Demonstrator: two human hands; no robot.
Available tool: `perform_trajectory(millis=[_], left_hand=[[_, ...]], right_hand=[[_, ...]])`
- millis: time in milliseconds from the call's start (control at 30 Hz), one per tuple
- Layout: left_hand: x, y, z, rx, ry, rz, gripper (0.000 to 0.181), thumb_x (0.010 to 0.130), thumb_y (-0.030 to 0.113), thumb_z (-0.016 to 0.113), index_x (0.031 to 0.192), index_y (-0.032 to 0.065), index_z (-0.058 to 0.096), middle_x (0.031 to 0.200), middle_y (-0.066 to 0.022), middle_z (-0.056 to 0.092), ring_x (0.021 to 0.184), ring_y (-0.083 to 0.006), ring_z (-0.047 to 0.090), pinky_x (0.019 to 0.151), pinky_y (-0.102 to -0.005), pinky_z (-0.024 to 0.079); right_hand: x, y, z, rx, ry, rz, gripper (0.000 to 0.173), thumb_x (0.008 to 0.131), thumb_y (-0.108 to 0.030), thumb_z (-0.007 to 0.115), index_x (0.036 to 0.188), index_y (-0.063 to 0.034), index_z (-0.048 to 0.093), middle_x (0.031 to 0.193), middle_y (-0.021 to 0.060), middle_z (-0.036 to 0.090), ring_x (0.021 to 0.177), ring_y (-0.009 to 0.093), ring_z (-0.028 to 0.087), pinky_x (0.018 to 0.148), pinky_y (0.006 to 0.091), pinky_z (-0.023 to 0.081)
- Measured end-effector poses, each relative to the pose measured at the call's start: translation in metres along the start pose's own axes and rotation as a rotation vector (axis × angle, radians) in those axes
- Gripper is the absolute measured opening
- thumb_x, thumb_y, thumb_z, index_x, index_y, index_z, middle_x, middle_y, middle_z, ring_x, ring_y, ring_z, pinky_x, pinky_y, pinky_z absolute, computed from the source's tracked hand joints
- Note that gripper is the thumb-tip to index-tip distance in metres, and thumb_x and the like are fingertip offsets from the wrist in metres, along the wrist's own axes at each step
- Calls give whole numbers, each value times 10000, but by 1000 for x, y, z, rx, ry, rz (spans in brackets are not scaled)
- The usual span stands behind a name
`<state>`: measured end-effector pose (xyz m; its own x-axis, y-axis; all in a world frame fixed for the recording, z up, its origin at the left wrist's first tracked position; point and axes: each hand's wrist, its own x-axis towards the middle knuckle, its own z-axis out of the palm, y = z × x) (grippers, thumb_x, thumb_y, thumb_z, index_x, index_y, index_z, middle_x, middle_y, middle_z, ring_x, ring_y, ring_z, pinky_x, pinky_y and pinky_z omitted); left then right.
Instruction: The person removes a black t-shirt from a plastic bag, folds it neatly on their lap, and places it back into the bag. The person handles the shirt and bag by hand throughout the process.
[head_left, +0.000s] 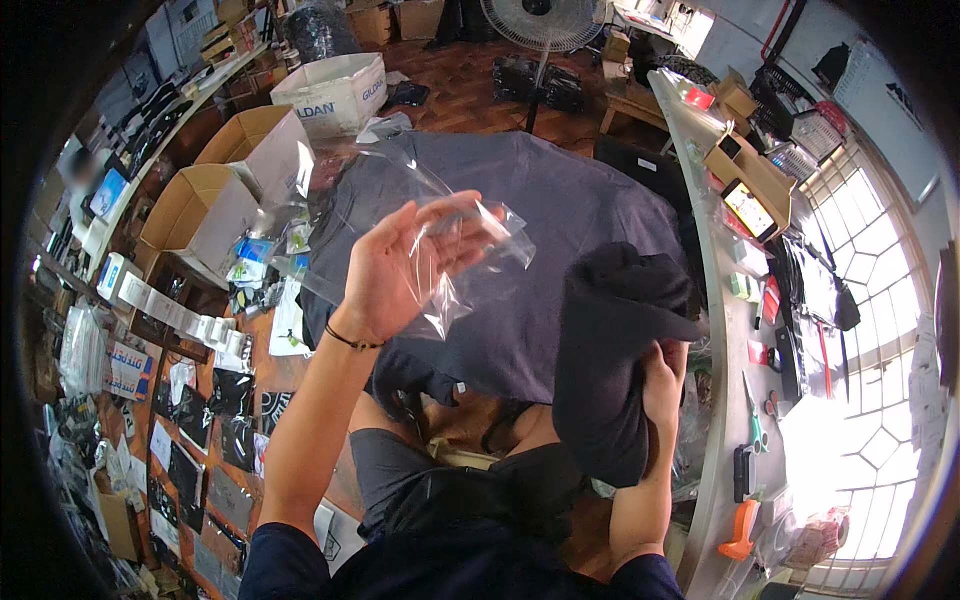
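Note:
My left hand (409, 262) is raised with its palm turned up and its fingers partly extended. A clear plastic bag (442, 300) hangs around those fingers, which show through the film. On the right, my right hand (660, 382) grips a folded bundle of dark cloth (607, 375), likely a garment. Its thumb shows at the bundle's edge, and the other fingers are hidden. Beneath both hands, a dark grey shirt-like garment (517, 187) lies spread over a support that it covers.
A long counter (709, 330) at right bears green-handled scissors (757, 431), an orange tape dispenser (740, 529) and a phone (748, 208). Open cardboard boxes (199, 206), a label roll strip (172, 311) and packaged items (232, 495) occupy the left. A pedestal fan (541, 67) stands ahead.

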<state>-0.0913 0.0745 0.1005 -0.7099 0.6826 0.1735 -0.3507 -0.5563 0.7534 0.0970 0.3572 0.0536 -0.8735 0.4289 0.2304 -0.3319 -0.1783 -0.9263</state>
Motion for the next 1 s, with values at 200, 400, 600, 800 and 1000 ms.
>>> perform_trajectory(millis=[200, 400, 600, 800, 1000], left_hand=[[-44, -17, 28, -371, 32, -179, 689, 1127, 482, 345, 1577, -32, 435, 1608, -329, 449, 1508, -444, 446, 1250, -529, 353], [-125, 28, 36, 458, 281, 89, 656, 1160, 449, 299, 1531, -50, 509, 1543, -222, 572, 1464, -308, 518, 1245, -436, 355], [-218, 51, 30, 1373, 599, 1, 514, 1143, 311, 404, 1464, -46, 587, 1290, -215, 714, 1029, -193, 673, 954, -339, 496], [-289, 54, -2, 1198, 961, 35, 484, 1128, 314, 432, 1437, -2, 628, 922, -98, 643, 807, -152, 543, 783, -322, 433], [-309, 42, -6, 1162, 1012, -56, 536, 1105, 338, 420, 1501, 13, 577, 719, -22, 442, 686, -137, 373, 657, -335, 303]], right_hand=[[-33, 48, 16, -193, -331, 21, 536, 904, -45, 681, 1416, 67, 567, 1237, 165, 722, 1150, 238, 703, 997, 369, 542], [-34, 39, 99, -538, -928, -41, 714, 776, -102, 753, 1439, 38, 528, 1188, 248, 707, 1093, 410, 707, 1000, 432, 527], [-56, 78, 163, -540, -1240, -393, 640, 702, -115, 813, 1289, 17, 596, 1105, 216, 715, 993, 434, 688, 876, 506, 547], [-74, 105, 173, -272, -1365, -73, 627, 749, -91, 801, 1317, 26, 563, 1127, 228, 714, 1072, 406, 713, 940, 443, 547], [-115, 129, 207, 200, -710, 525, 417, 993, -83, 705, 1377, 40, 602, 1229, 49, 704, 1169, 166, 627, 1051, 311, 471]])
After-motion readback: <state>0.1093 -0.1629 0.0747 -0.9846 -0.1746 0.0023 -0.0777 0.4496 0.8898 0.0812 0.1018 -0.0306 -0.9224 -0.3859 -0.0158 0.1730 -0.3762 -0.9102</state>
